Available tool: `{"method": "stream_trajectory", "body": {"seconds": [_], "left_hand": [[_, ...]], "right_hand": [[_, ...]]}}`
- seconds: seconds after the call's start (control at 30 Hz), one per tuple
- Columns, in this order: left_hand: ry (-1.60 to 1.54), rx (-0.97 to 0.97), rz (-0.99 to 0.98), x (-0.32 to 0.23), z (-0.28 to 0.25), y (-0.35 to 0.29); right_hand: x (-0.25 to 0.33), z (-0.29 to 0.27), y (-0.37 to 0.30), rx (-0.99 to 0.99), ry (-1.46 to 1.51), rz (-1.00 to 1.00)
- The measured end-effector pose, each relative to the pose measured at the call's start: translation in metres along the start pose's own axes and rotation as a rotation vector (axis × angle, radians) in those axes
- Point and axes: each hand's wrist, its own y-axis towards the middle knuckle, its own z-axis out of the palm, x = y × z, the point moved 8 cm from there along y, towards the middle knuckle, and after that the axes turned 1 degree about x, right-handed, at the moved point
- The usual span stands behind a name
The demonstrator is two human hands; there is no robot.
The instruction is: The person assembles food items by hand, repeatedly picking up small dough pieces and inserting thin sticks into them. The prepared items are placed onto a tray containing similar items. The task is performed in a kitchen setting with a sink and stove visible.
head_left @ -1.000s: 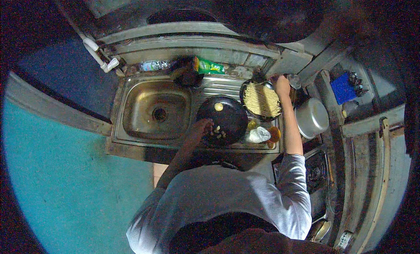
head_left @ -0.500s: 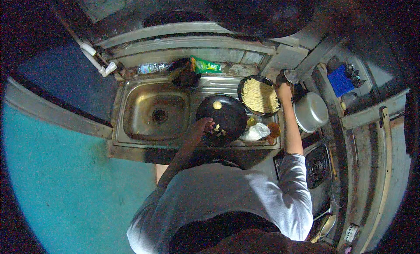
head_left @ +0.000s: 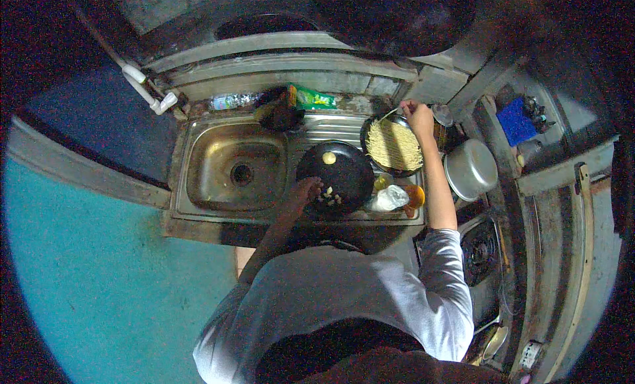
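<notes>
In shadow, my left hand (head_left: 307, 190) rests at the left rim of a round black plate (head_left: 354, 175); its fingers are too dark to make out. Several small pale pieces (head_left: 329, 198) lie by those fingers, and a round yellowish piece (head_left: 329, 158) sits farther up the plate. My right hand (head_left: 419, 118) is closed on a thin pale utensil (head_left: 389, 115), whose kind I cannot make out. It points left over the far edge of a dark round dish (head_left: 364, 136) that holds pale yellow noodle-like strands (head_left: 390, 146).
Left of the plate is a steel sink (head_left: 198, 172). A white plastic bag (head_left: 390, 198) and an orange container (head_left: 415, 196) stand near the counter's front. To the right are a large metal pot (head_left: 471, 169), a clear cup (head_left: 442, 115) and a stove burner (head_left: 479, 252). A green packet (head_left: 314, 97) lies behind.
My right hand has moved up and left from beside the cup and now has the thin utensil in it. My left hand has barely moved.
</notes>
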Motion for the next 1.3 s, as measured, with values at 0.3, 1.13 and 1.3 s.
{"method": "stream_trajectory", "body": {"seconds": [0.3,1.13,1.3], "left_hand": [[-0.008,0.016,0.0,0.002,-0.002,-0.001],[0.068,-0.067,0.011,-0.007,-0.007,-0.004],[0.105,-0.065,0.065,-0.014,-0.012,-0.001]], "right_hand": [[-0.15,0.048,-0.039,0.199,-0.359,0.398],[0.075,0.195,-0.238,0.659,-0.039,-0.041],[0.083,0.17,-0.232,0.626,-0.009,0.05]]}}
